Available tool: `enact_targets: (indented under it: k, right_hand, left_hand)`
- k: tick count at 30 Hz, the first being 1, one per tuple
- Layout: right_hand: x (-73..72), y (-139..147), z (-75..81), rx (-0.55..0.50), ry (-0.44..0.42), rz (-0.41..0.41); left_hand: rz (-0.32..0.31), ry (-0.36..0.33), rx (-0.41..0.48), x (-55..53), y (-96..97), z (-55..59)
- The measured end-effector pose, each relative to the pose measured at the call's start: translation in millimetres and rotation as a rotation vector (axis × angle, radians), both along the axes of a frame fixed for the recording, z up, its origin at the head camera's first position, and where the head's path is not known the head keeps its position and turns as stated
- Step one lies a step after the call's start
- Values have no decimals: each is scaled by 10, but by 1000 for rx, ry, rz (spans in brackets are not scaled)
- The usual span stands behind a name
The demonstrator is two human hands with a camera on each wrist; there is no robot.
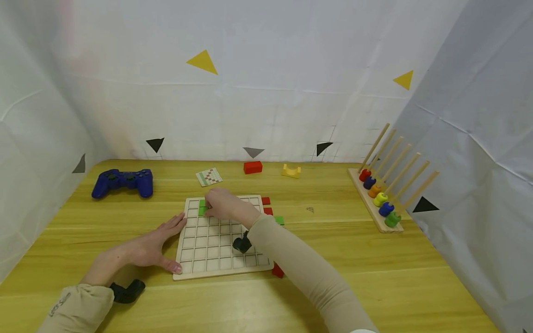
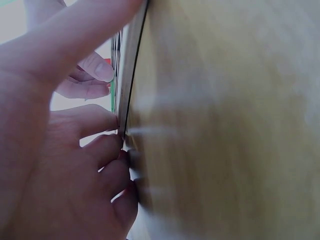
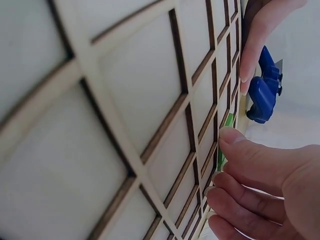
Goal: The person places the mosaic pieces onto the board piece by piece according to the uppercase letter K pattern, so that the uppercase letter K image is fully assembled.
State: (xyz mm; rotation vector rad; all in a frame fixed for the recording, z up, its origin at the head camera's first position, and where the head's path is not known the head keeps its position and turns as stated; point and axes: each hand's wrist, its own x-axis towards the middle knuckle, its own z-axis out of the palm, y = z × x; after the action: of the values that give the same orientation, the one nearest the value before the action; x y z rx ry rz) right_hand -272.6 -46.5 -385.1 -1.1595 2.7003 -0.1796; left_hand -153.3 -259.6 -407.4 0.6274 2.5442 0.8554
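Note:
A pale wooden grid board (image 1: 212, 253) lies on the table, with green tiles (image 1: 202, 204) in cells near its far left corner. My left hand (image 1: 151, 243) rests along the board's left edge, thumb at the near corner and fingers farther up the side. Reaching over the board, my right hand (image 1: 222, 204) has its thumb and fingertips at a green tile (image 3: 221, 159), which they pinch against the grid. Part of that tile is hidden behind the thumb. In the left wrist view, the left fingertips (image 2: 118, 121) touch the board's rim.
Red tiles (image 1: 268, 211) and a green tile (image 1: 279, 220) lie along the board's right side. Behind are a patterned card (image 1: 209, 176), a red block (image 1: 252, 167) and a yellow arch (image 1: 291, 171). A blue game controller (image 1: 122, 181) lies left; a peg stand (image 1: 381, 217) with colored beads stands right.

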Motion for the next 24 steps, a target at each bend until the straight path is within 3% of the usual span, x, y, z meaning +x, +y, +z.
enact_targets:
  k: [24]
  right_hand:
    - [4,-2,-13,7,33,-5]
  left_hand:
    - [8,-10,-7,-1,-2,-9]
